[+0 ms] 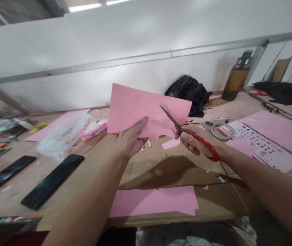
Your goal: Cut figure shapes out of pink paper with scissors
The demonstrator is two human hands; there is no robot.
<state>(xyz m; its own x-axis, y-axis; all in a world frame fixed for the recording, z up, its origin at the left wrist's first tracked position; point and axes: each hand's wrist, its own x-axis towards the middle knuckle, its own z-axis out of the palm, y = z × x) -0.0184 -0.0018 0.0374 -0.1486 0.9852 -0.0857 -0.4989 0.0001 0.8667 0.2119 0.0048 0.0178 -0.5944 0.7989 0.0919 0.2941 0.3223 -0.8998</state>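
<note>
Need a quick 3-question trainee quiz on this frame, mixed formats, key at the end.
1. True or false: the left hand holds the pink sheet up off the cardboard.
2. The right hand grips: A) tape roll B) red-handled scissors C) phone
3. Fill in: the two dark phones lie to the ____ of the hands.

Key: 1 true. 2 B. 3 left.

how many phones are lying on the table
2: one phone lies left of the left hand, and another phone lies further left, near the table's left edge. Clutter may hide more.
</note>
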